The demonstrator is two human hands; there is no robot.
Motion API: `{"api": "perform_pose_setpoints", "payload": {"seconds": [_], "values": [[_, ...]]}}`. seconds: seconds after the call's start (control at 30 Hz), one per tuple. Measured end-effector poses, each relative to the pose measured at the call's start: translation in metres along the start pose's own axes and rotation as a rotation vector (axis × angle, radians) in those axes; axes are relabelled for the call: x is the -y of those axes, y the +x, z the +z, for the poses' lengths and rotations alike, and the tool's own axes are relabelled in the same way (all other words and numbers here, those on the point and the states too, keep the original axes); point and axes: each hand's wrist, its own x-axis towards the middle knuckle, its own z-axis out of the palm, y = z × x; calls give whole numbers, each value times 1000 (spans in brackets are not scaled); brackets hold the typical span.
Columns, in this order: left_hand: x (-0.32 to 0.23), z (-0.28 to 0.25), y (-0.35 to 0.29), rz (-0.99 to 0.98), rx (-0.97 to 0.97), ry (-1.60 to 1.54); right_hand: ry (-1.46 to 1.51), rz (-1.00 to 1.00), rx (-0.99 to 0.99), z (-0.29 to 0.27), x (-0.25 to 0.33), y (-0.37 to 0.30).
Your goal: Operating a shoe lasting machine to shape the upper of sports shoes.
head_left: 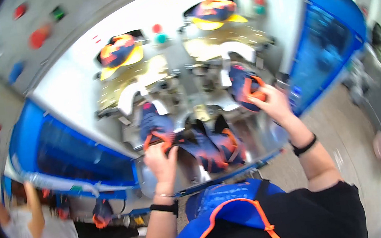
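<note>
My left hand (159, 159) is closed on the orange-edged opening of a dark blue shoe upper (155, 123). The far end of that upper rests against the left white curved clamp (129, 100) of a machine. Farther right, my right hand (272, 103) grips a matching shoe upper (243, 85) by its orange edge, at the right white curved clamp (241, 50). Between my hands, a pair of dark blue and orange uppers (216, 151) lies on the metal ledge. Motion blur hides the fingertips' exact hold.
Two orange, dark blue and yellow shaped pieces (118, 54) (216, 12) sit on the machine's far stations. Blue-framed side panels (77, 151) (326, 38) flank the opening. Red and green buttons (158, 33) show between stations. Another person (46, 229) stands at the left, near a hanging upper (102, 212).
</note>
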Motion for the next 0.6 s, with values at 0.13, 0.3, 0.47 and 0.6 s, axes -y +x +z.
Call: {"api": "perform_pose_setpoints", "payload": {"seconds": [0.13, 0.3, 0.47, 0.6], "values": [[-12, -20, -17, 28, 149, -18, -48, -52, -63, -16, 22, -46], [-60, -66, -13, 7, 114, 53, -366, -237, -171, -8, -69, -100], [-40, -48, -38, -74, 167, 245, -246, -337, -203, 7, -41, -89], [-48, -34, -51, -106, 272, 241, -274, -429, -257, -5, -43, -95]]}}
